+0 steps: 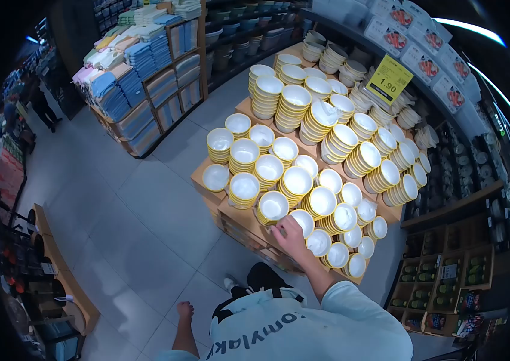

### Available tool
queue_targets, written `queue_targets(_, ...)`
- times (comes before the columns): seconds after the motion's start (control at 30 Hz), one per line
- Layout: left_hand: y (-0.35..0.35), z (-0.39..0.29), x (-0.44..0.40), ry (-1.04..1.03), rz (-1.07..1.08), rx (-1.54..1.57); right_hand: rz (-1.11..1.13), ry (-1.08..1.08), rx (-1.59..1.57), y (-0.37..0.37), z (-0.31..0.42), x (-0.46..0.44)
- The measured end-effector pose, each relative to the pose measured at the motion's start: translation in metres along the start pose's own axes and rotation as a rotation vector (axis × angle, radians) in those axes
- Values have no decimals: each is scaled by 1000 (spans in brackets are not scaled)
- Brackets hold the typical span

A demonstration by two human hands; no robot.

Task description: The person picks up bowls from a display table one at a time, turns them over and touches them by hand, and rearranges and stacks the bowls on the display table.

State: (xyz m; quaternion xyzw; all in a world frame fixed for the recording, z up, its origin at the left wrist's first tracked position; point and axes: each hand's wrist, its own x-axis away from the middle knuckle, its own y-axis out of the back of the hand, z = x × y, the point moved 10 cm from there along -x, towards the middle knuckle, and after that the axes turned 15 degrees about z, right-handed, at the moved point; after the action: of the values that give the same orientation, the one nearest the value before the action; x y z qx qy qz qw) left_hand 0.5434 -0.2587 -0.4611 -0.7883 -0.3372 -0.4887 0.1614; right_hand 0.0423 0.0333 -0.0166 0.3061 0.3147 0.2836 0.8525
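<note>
My right hand [290, 233] reaches over the front edge of the wooden display, just below a stack of white bowls with yellow rims [273, 207]. Its fingers are curled and pressed together at the foot of that stack; what they hold, if anything, is hidden. Close by on its right stands another bowl [302, 222], partly covered by the hand. Many similar stacks fill the stepped display [243, 213], some with clear plastic wrap in the top bowl. Low at my side hangs my left hand [186, 310], loosely closed with nothing visible in it, away from the display.
A yellow price sign [390, 79] stands above the rear bowls. Folded towels [116, 78] are piled on a rack across the aisle. Tiled floor [141, 234] lies to the left, with a low wooden shelf [65, 283] beyond. Crates of jars [441, 289] stand at right.
</note>
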Motion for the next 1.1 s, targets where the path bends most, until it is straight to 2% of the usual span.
queue_targets(0.1, -19, 3, -26, 87, 94, 44, -3, -228, 147, 29, -56, -17)
queue_targets(0.27, -105, -74, -46, 8, 219, -150, 31, -406, 286, 67, -115, -54)
queue_targets(0.3, -122, -95, -54, -36, 280, -205, 17, -407, 281, 69, -118, -63)
queue_targets(0.37, -146, -138, -64, -85, 291, -236, 175, -431, 427, 60, -124, -84)
queue_targets(0.5, -180, -191, -80, -139, 326, -318, 389, -490, 449, 37, -148, -104)
queue_targets(0.57, -197, -234, -80, -143, 329, -351, 414, -498, 447, 36, -153, -114)
queue_targets(0.63, -211, -273, -69, -274, 352, -319, 460, -532, 426, 26, -162, -105)
queue_targets(0.77, -227, -320, -75, -369, 303, -326, 424, -527, 378, 27, -168, -108)
queue_targets(0.83, -251, -377, -20, -788, 174, -667, 429, -556, 368, 30, -164, -113)
queue_targets(0.87, -270, -403, 20, -912, 180, -703, 445, -578, 342, 31, -164, -115)
queue_targets(0.9, -282, -420, 48, -918, 186, -708, 460, -603, 318, 32, -167, -115)
queue_targets(1.0, -325, -455, 114, -1198, 299, -800, 435, -578, 278, 34, -167, -115)
queue_targets(1.1, -361, -493, 178, -1271, 427, -774, 383, -570, 281, 53, -152, -123)
